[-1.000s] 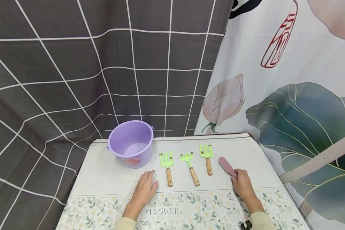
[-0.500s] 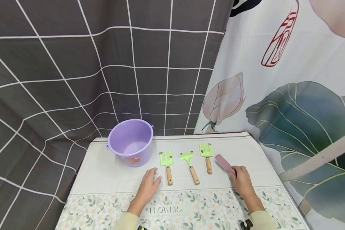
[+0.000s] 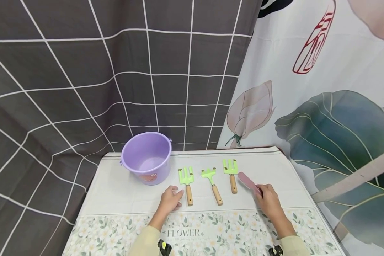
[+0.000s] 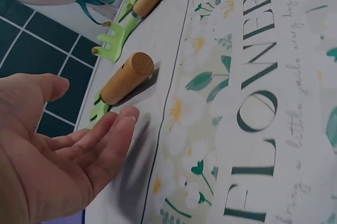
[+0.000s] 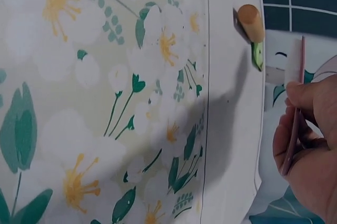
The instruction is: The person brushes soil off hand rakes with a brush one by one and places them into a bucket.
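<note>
Bench (image 3: 281,177) is carrying purple bucket (image 3: 147,153) near far left corner, 3 green tools (image 3: 216,192) toward far edge. Left grip (image 3: 169,201) is hovering empty, fingers loose. Right grip (image 3: 269,200) is pinching pink tool (image 3: 247,181) toward right edge; probably light, stiff, best taken by near end.

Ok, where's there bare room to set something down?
Bare: white cloth left of the left hand, in front of the purple bucket; white cloth between the right hand and the cloth's right edge; the middle of the flowered front strip. Crowded: the centre, where three green-headed tools lie between the bucket and the pink tool.
</note>
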`<state>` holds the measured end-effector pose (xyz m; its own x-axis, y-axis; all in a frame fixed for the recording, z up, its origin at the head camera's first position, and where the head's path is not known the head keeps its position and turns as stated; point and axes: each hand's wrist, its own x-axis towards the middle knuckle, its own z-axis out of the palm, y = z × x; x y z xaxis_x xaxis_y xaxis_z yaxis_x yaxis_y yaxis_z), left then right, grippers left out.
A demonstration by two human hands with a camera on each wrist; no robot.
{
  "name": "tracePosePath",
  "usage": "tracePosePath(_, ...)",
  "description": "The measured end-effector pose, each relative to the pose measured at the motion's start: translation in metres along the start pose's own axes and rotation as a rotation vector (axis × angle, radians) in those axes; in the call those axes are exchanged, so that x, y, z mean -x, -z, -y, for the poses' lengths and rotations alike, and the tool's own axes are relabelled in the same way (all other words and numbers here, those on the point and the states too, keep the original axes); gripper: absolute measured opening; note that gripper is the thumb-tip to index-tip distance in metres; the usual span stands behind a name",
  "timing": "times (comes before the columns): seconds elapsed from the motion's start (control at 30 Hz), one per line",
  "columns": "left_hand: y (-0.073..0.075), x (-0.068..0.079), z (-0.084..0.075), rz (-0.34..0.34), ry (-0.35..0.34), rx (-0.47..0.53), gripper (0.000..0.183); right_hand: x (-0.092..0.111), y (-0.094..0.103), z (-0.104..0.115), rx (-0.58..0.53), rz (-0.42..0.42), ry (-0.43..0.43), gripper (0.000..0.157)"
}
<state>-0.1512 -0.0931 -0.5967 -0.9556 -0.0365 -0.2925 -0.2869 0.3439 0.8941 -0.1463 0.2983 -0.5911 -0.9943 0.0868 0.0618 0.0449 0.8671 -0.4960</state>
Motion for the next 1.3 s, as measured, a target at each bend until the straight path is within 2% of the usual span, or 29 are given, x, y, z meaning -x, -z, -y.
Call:
tracePosePath(0.2, -0.010, -0.005, -0.001, 0.053, 0.083, 0.013, 0.053, 0.004, 0.002, 0.001, -0.003, 0.001, 0.001, 0.033)
tracePosePath(0.33, -0.018, -0.008, 0.001, 0.069, 0.097, -0.012, 0.051, 0.008, 0.004, 0.001, -0.001, -0.012, 0.019, 0.031)
tracePosePath(0.7, -0.029, -0.014, -0.005, 0.004, 0.059, -0.143, 0.038, 0.014, 0.008, 0.000, -0.017, 0.008, 0.048, 0.032)
tracePosePath(0.9, -0.035, -0.016, -0.008, -0.041, 0.083, -0.296, 0.033, 0.013, 0.008, -0.002, -0.022, 0.006, 0.062, 0.032)
tracePosePath(1.07, -0.038, -0.019, -0.009, -0.032, 0.097, -0.439, 0.038, 0.012, 0.007, -0.001, -0.032, 0.009, 0.067, 0.032)
tracePosePath(1.3, -0.040, -0.018, -0.011, -0.054, 0.086, -0.444, 0.034, 0.011, 0.002, -0.001, -0.026, 0.010, 0.077, 0.030)
